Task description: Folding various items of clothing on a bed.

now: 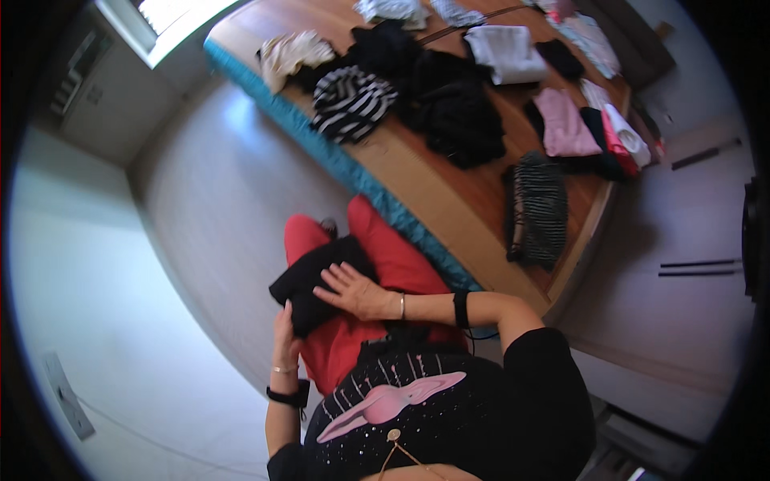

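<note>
Black folded cloth [309, 278] lying across red trousers [401, 258]. Right hand [354, 293] resting on top, spread wide. Left hand [285, 330] touching cloth's left edge, grip unclear. Pink garment [568, 127] lying on wooden surface [473, 200].

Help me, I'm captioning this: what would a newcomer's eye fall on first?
Probably the bright red trousers at lower centre, where the right hand lies on a folded black cloth and the left hand touches its edge. Then the rounded black-and-white striped fabric bundle, upper centre, and shiny teal fabric along the left side of the brown wooden surface.
</note>
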The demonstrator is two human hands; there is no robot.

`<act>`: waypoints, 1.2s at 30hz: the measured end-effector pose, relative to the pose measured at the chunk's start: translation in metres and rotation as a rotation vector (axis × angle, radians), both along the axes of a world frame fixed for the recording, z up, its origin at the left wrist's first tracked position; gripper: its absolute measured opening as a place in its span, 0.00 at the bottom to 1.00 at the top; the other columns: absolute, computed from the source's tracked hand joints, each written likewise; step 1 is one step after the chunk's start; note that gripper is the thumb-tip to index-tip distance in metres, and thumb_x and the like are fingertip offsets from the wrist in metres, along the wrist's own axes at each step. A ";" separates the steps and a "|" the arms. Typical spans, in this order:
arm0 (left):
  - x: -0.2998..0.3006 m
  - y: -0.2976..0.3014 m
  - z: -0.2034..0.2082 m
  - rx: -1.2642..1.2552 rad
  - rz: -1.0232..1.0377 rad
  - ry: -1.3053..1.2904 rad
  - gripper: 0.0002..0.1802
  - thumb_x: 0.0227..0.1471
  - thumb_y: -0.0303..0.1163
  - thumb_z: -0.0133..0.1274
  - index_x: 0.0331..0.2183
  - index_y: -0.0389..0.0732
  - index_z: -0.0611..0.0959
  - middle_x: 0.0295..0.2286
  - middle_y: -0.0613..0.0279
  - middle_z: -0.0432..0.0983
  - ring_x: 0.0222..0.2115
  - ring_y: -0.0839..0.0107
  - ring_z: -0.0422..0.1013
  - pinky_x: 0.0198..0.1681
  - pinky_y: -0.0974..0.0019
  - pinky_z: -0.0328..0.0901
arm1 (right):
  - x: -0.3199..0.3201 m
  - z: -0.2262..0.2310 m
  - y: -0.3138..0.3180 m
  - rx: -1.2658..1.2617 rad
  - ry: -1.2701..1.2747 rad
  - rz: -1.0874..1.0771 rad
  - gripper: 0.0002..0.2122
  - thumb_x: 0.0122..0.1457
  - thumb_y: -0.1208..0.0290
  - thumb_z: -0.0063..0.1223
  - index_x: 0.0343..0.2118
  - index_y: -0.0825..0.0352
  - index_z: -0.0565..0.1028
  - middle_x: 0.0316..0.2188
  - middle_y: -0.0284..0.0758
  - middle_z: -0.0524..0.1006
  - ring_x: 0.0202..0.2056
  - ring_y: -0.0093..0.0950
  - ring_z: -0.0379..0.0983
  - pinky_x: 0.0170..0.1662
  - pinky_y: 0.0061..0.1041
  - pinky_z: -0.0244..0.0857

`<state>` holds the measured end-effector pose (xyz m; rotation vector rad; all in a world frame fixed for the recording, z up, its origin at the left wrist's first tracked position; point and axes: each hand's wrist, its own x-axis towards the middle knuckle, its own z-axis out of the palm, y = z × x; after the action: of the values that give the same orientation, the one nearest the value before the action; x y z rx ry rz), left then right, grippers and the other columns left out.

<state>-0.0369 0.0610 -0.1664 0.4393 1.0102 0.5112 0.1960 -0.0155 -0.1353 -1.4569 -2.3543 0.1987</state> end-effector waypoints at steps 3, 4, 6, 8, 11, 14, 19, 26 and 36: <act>0.012 0.018 0.013 -0.056 -0.085 -0.050 0.23 0.58 0.41 0.42 0.49 0.33 0.69 0.44 0.52 0.72 0.42 0.62 0.71 0.48 0.60 0.66 | 0.023 0.008 0.008 -0.105 -0.098 0.092 0.42 0.41 0.64 0.61 0.61 0.62 0.51 0.55 0.53 0.58 0.55 0.49 0.57 0.57 0.45 0.51; 0.013 0.026 0.017 -0.057 -0.100 -0.053 0.23 0.58 0.40 0.43 0.48 0.33 0.69 0.43 0.52 0.72 0.42 0.61 0.71 0.48 0.60 0.66 | 0.029 0.027 0.014 -0.246 -0.098 0.157 0.45 0.41 0.62 0.63 0.62 0.61 0.48 0.56 0.53 0.58 0.56 0.49 0.56 0.57 0.44 0.51; 0.017 0.039 0.021 -0.051 -0.118 -0.054 0.22 0.57 0.38 0.44 0.48 0.31 0.69 0.42 0.51 0.72 0.41 0.61 0.72 0.47 0.60 0.67 | 0.033 0.023 0.022 -0.292 0.000 0.159 0.54 0.32 0.59 0.69 0.62 0.60 0.44 0.56 0.54 0.56 0.56 0.50 0.57 0.57 0.42 0.52; 0.020 0.052 0.023 -0.041 -0.123 -0.051 0.22 0.56 0.36 0.46 0.47 0.30 0.69 0.42 0.50 0.73 0.40 0.60 0.72 0.46 0.60 0.68 | 0.032 0.023 0.032 -0.435 0.149 0.137 0.55 0.32 0.59 0.69 0.63 0.61 0.43 0.56 0.55 0.55 0.55 0.50 0.57 0.57 0.40 0.53; 0.033 0.068 0.021 -0.173 -0.089 -0.066 0.19 0.54 0.33 0.48 0.45 0.31 0.71 0.41 0.50 0.73 0.39 0.60 0.73 0.45 0.60 0.69 | 0.028 0.009 0.039 -0.430 0.124 0.077 0.51 0.38 0.68 0.64 0.63 0.61 0.41 0.54 0.56 0.59 0.51 0.48 0.63 0.49 0.39 0.63; 0.038 0.086 0.019 -0.180 -0.062 -0.111 0.20 0.53 0.32 0.49 0.46 0.31 0.70 0.41 0.51 0.74 0.38 0.60 0.73 0.45 0.61 0.68 | 0.037 -0.004 0.047 -0.340 0.203 0.006 0.45 0.39 0.75 0.55 0.62 0.63 0.43 0.43 0.55 0.69 0.37 0.46 0.72 0.41 0.38 0.68; 0.033 0.137 0.007 0.022 0.240 -0.199 0.17 0.54 0.34 0.47 0.43 0.33 0.70 0.43 0.50 0.71 0.44 0.61 0.69 0.50 0.59 0.63 | 0.082 -0.006 0.077 -0.567 0.785 -0.167 0.35 0.38 0.73 0.53 0.56 0.66 0.61 0.35 0.49 0.75 0.36 0.40 0.74 0.42 0.33 0.67; 0.109 0.110 0.031 -0.203 -0.208 -0.511 0.33 0.55 0.51 0.42 0.53 0.35 0.64 0.50 0.49 0.65 0.51 0.56 0.61 0.56 0.54 0.55 | 0.132 0.081 0.050 -0.829 1.906 -0.260 0.29 0.43 0.80 0.54 0.52 0.71 0.62 0.45 0.41 0.71 0.43 0.32 0.70 0.48 0.29 0.66; 0.244 0.042 0.082 -0.082 -0.189 -0.639 0.38 0.52 0.61 0.41 0.55 0.42 0.65 0.53 0.56 0.62 0.53 0.56 0.59 0.58 0.53 0.53 | 0.207 0.081 -0.016 -0.784 1.907 -0.485 0.27 0.44 0.76 0.52 0.51 0.73 0.63 0.44 0.43 0.71 0.41 0.30 0.71 0.46 0.29 0.68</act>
<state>0.2074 0.1027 -0.0842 0.2650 0.3674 0.3982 0.4032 -0.0313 -0.0542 -0.9834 -0.3253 1.5646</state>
